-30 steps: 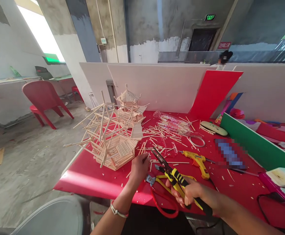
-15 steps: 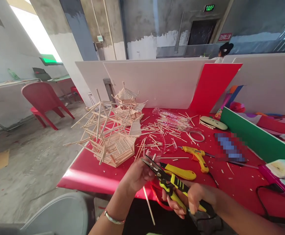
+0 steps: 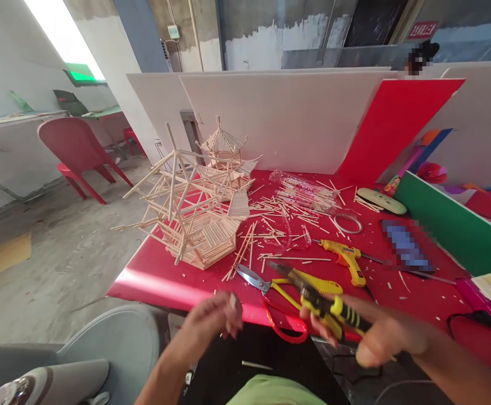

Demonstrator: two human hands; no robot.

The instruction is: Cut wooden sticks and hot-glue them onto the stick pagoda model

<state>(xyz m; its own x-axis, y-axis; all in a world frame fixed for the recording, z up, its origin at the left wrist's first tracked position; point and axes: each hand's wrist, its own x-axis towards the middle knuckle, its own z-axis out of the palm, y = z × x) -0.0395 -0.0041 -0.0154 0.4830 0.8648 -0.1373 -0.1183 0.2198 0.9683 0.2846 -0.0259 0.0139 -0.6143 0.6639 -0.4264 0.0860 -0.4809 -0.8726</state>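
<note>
My right hand (image 3: 380, 337) is wrapped round the handles of black-and-yellow pliers (image 3: 315, 301), whose blurred jaws point up and left above the table. My left hand (image 3: 217, 318) is over the table's front edge, apart from the pliers, fingers curled and pressed together; whatever is between them is too blurred to name. A short wooden stick (image 3: 257, 365) lies on the dark cloth over my lap. Scissors (image 3: 251, 277) with red and yellow handles rest at the table edge between my hands. Behind the pliers lies a yellow utility knife (image 3: 323, 282), partly covered by them.
A stick-built pavilion model (image 3: 203, 236) stands on the red table (image 3: 178, 287) at left. Loose sticks (image 3: 287, 216), a yellow glue gun (image 3: 344, 257) and a tape roll (image 3: 348, 224) lie right of it. A grey stool (image 3: 118, 337) is lower left; white boards (image 3: 270, 124) stand behind.
My hands have moved apart: the left down and left, the right with the pliers to the right. The stick below them no longer hangs there; a short one lies on my lap. The view has tilted down.
</note>
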